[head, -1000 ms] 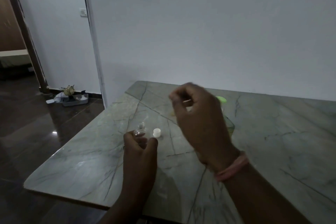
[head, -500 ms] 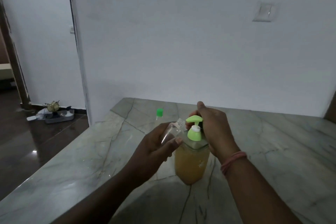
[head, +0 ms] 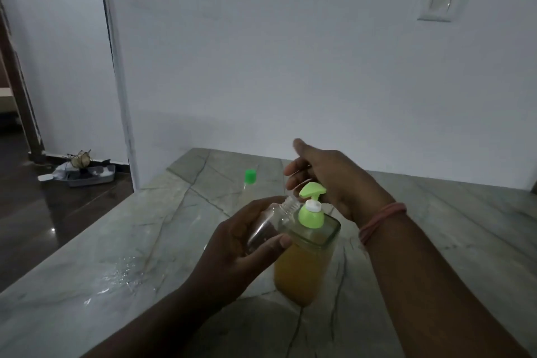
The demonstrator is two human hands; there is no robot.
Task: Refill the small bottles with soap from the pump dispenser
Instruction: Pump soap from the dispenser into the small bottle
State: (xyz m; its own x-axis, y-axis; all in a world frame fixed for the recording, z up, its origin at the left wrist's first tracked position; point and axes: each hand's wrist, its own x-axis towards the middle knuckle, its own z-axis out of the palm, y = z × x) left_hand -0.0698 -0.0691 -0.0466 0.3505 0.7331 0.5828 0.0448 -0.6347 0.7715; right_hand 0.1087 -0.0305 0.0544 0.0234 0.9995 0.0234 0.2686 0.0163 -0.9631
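Note:
A clear pump dispenser [head: 305, 267] with orange-yellow soap and a light green pump head [head: 312, 189] stands on the marble table [head: 145, 256]. My left hand [head: 241, 244] grips a small clear uncapped bottle [head: 273, 222], tilted with its mouth just under the pump spout. My right hand [head: 328, 180] hovers just behind and above the pump head, fingers stretched out and holding nothing. A second small bottle with a green cap [head: 250, 183] stands farther back on the table.
A white wall rises behind the table, with a switch plate [head: 438, 3] at upper right. To the left the table edge drops to a dark glossy floor, where a tray of small items [head: 84, 173] lies near a doorway.
My right hand has lifted off the pump head and spread its fingers. The left hand keeps the small bottle at the spout. The view has shifted closer.

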